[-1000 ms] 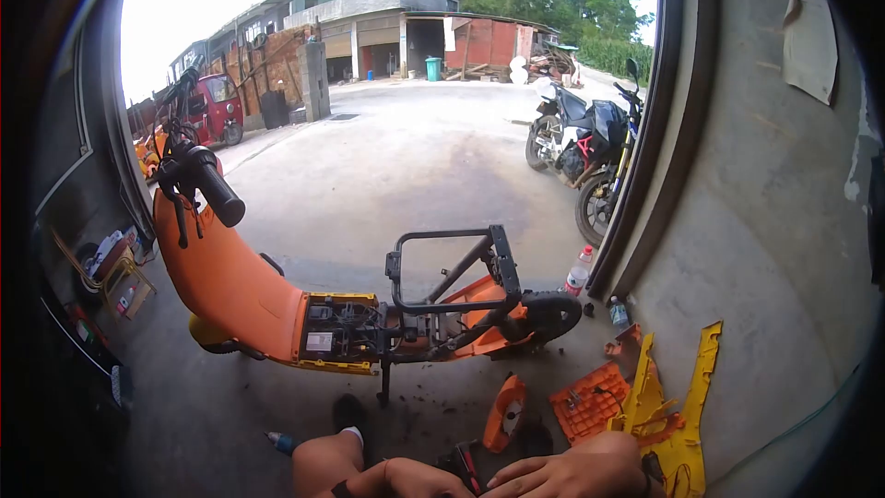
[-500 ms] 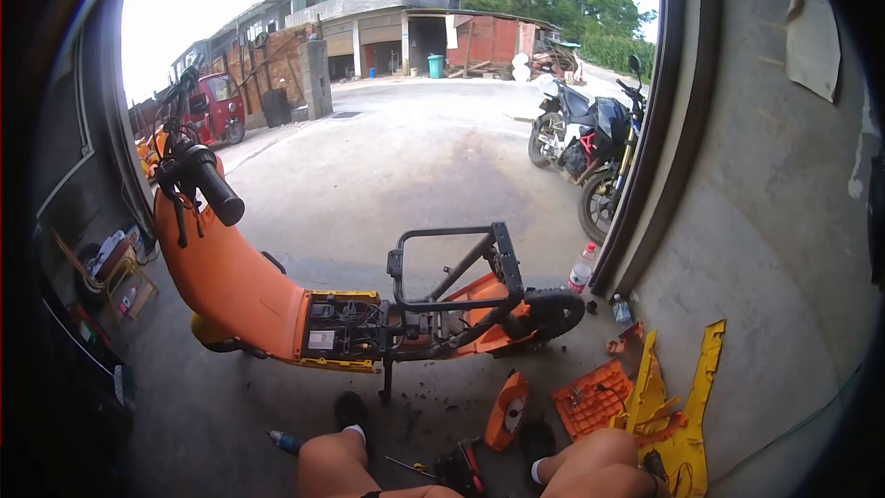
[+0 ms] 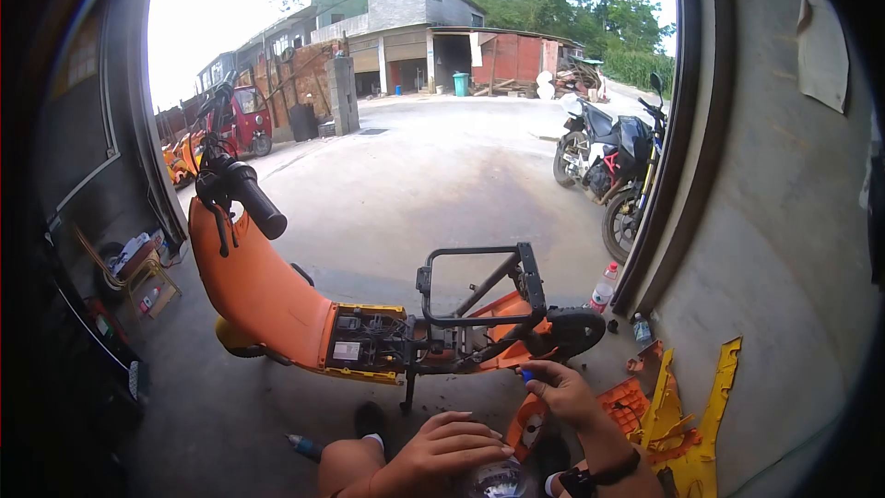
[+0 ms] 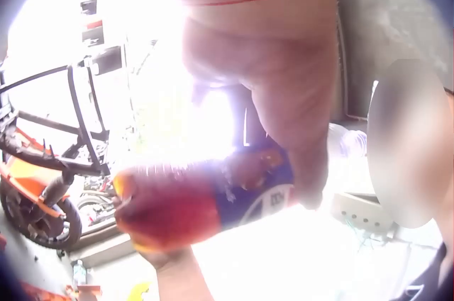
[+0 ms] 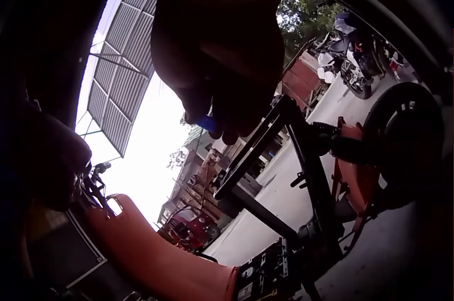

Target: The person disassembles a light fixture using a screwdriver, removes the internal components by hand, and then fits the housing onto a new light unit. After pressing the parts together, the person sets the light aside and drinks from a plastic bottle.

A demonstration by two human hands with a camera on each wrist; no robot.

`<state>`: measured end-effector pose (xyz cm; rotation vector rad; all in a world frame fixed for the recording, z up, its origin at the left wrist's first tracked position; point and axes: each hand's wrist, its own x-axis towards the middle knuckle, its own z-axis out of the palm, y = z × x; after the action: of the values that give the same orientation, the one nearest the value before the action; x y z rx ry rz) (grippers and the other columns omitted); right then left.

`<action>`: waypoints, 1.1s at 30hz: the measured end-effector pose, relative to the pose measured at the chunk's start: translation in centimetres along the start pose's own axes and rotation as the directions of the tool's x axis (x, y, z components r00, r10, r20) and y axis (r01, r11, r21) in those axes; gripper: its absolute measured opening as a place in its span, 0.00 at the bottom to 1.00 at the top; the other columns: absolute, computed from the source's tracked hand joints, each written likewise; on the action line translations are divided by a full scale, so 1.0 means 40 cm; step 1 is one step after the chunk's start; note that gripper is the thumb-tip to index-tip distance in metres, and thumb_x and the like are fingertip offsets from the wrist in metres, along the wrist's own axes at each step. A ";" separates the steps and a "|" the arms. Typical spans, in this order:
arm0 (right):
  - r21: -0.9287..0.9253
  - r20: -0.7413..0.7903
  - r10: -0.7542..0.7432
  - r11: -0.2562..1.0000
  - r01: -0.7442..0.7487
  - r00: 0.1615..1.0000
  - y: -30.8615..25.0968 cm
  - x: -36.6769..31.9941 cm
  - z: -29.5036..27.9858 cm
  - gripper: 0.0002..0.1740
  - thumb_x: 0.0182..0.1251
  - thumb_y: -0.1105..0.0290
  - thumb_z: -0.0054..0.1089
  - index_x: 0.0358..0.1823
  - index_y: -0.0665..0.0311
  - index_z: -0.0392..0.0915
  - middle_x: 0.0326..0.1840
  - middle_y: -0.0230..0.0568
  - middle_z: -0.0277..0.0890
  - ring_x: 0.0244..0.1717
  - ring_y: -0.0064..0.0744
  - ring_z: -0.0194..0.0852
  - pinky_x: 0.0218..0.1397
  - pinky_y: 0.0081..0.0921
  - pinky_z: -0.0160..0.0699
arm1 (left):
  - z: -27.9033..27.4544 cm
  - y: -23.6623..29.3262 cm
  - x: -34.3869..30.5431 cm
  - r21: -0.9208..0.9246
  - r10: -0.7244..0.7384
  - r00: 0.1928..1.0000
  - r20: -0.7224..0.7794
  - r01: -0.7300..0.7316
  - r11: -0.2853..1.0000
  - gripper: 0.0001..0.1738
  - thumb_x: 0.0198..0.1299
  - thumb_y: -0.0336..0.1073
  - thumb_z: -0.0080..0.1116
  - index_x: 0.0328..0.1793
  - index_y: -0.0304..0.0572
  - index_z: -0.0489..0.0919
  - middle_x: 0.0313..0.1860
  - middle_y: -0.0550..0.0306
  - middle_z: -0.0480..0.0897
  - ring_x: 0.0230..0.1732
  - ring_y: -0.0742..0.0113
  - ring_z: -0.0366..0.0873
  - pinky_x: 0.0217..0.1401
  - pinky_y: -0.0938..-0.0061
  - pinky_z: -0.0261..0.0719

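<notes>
My left hand (image 3: pixel 447 447) holds a clear plastic bottle (image 3: pixel 498 481) low in front of me, between my knees. In the left wrist view the bottle's red and blue label (image 4: pixel 245 177) is blurred and bright, and my left hand (image 4: pixel 294 102) grips one end. My right hand (image 3: pixel 572 397) is raised to the right, pinching a small blue bottle cap (image 3: pixel 526 375) between thumb and fingertips. The blue cap (image 5: pixel 206 123) also shows at the fingertips of my dark right hand (image 5: pixel 220 46) in the right wrist view.
A partly stripped orange electric scooter (image 3: pixel 263 295) stands across the doorway, its black seat frame (image 3: pixel 479 323) bare. Yellow panels (image 3: pixel 714 415) and an orange grid-like piece (image 3: pixel 622 403) lie at the right. A blue-ended tool (image 3: pixel 304 445) lies by my left foot. Another bottle (image 3: pixel 604 286) stands near the rear wheel.
Half a second ago both hands were out of sight low down. Now the left has come up with the bottle and the right with the blue cap. The view has tilted up slightly.
</notes>
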<state>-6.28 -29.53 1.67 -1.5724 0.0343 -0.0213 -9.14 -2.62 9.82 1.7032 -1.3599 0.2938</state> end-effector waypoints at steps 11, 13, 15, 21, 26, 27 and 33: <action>-0.155 0.058 0.017 0.988 -0.008 0.998 0.083 0.058 0.025 0.19 0.70 0.77 0.62 0.62 0.67 0.80 0.58 0.40 0.82 0.58 0.29 0.79 0.64 0.25 0.75 | -0.126 0.177 0.100 0.452 0.256 0.946 -0.197 -0.144 0.881 0.22 0.47 0.32 0.77 0.52 0.47 0.87 0.48 0.58 0.87 0.54 0.56 0.83 0.65 0.55 0.72; -0.099 0.070 0.017 0.995 -0.010 0.997 0.060 0.050 0.031 0.19 0.69 0.78 0.61 0.61 0.67 0.80 0.60 0.39 0.82 0.61 0.30 0.78 0.67 0.26 0.74 | -0.137 0.195 0.101 0.492 0.281 0.943 -0.180 -0.161 0.856 0.23 0.46 0.32 0.78 0.52 0.48 0.87 0.48 0.59 0.87 0.54 0.57 0.83 0.67 0.55 0.72; -0.152 0.073 0.011 0.988 0.000 0.997 0.061 0.045 0.028 0.19 0.69 0.79 0.59 0.61 0.66 0.81 0.61 0.38 0.82 0.63 0.30 0.77 0.68 0.26 0.72 | -0.154 0.221 0.110 0.519 0.314 0.936 -0.158 -0.192 0.833 0.24 0.46 0.32 0.79 0.53 0.49 0.87 0.49 0.59 0.87 0.54 0.57 0.83 0.67 0.55 0.72; -0.187 0.070 -0.016 0.982 0.029 0.997 0.049 0.031 0.031 0.18 0.68 0.79 0.60 0.60 0.66 0.81 0.60 0.39 0.83 0.62 0.30 0.79 0.67 0.27 0.73 | -0.181 0.278 0.121 0.562 0.280 0.956 -0.086 -0.185 0.806 0.25 0.48 0.32 0.79 0.55 0.51 0.86 0.51 0.64 0.87 0.57 0.61 0.83 0.69 0.63 0.73; -0.161 0.046 0.021 0.987 -0.013 0.999 0.096 0.055 0.013 0.19 0.68 0.78 0.62 0.60 0.68 0.81 0.55 0.42 0.84 0.54 0.30 0.81 0.60 0.26 0.77 | -0.202 0.328 0.123 0.602 0.288 0.950 -0.124 -0.159 0.783 0.34 0.49 0.50 0.80 0.64 0.67 0.78 0.60 0.73 0.84 0.65 0.66 0.76 0.76 0.40 0.60; -0.170 0.033 0.010 0.985 -0.004 0.999 0.089 0.052 0.013 0.19 0.68 0.77 0.63 0.60 0.68 0.81 0.53 0.43 0.84 0.52 0.29 0.82 0.58 0.26 0.78 | -0.208 0.340 0.121 0.615 0.276 0.956 -0.105 -0.156 0.773 0.35 0.48 0.49 0.81 0.64 0.67 0.78 0.61 0.73 0.84 0.67 0.66 0.74 0.76 0.39 0.60; -0.257 0.047 -0.038 0.965 0.049 0.998 0.106 0.060 0.013 0.20 0.67 0.73 0.65 0.61 0.67 0.81 0.52 0.42 0.84 0.52 0.30 0.81 0.58 0.26 0.78 | -0.209 0.361 0.142 0.666 0.342 0.931 -0.125 -0.176 0.725 0.38 0.45 0.48 0.83 0.64 0.72 0.78 0.62 0.79 0.83 0.70 0.68 0.70 0.78 0.39 0.57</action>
<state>-3.89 -29.10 -2.58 -1.8341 -0.0319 -0.0190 -16.78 0.29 25.43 1.9231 -1.3996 1.2250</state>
